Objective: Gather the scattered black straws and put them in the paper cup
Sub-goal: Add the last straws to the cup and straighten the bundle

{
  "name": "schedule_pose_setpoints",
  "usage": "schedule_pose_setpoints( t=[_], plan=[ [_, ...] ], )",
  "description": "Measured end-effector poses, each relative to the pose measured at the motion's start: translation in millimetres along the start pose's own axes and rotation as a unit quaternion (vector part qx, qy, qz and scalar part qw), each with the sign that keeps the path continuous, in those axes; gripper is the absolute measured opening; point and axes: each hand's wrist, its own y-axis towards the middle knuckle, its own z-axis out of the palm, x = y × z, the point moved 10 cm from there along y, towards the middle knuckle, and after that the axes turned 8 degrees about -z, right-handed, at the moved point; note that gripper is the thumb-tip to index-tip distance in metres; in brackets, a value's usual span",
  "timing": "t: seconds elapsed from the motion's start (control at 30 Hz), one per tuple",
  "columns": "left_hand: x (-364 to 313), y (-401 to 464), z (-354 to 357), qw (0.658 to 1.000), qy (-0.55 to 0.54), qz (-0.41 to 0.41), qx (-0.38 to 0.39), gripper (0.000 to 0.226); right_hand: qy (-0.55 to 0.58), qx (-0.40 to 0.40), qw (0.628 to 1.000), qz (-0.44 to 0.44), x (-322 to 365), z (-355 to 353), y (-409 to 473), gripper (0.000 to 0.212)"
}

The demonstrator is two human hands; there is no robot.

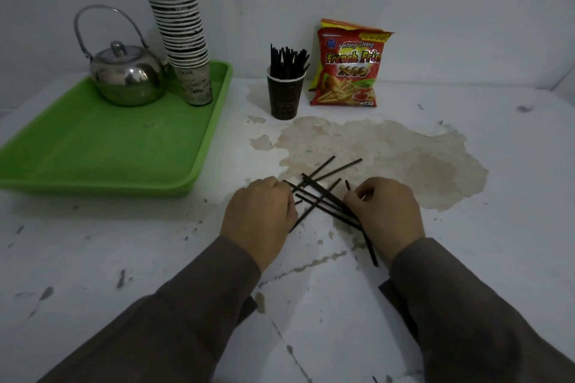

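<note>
Several black straws (pixel 323 193) lie crossed in a loose pile on the white table, between my two hands. My left hand (pixel 259 216) rests at the pile's left side, fingers curled onto the straw ends. My right hand (pixel 387 214) sits at the right side, fingers closed over several straws, one of which sticks out below the hand. A dark paper cup (pixel 284 96) stands upright behind the pile, holding a bunch of black straws (pixel 287 62).
A green tray (pixel 102 146) at the left carries a steel kettle (pixel 127 74) and a tall stack of paper cups (pixel 180 28). A red French fries snack bag (pixel 348 65) leans on the wall right of the cup. A brown stain (pixel 389 152) marks the table.
</note>
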Motion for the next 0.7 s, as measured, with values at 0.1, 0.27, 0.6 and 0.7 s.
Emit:
schedule_pose_setpoints(
  t=[0.1, 0.27, 0.6, 0.7],
  plan=[
    [-16, -7, -8, 0.998, -0.024, 0.051, -0.019, 0.011, 0.064, -0.063, 0.996, -0.019, 3, -16, 0, 0.015],
    [-32, -15, 10, 0.996, -0.043, 0.074, -0.003, 0.013, 0.161, -0.103, 0.981, -0.023, 5, -27, -1, 0.017],
    [-23, -7, 26, 0.998, 0.006, 0.066, 0.013, 0.024, 0.192, -0.003, 0.981, -0.040, 10, -10, 2, 0.010],
    [-31, -13, 12, 0.993, 0.051, 0.105, -0.009, 0.032, 0.160, 0.032, 0.985, -0.057, 18, -5, 2, 0.008]
  ],
)
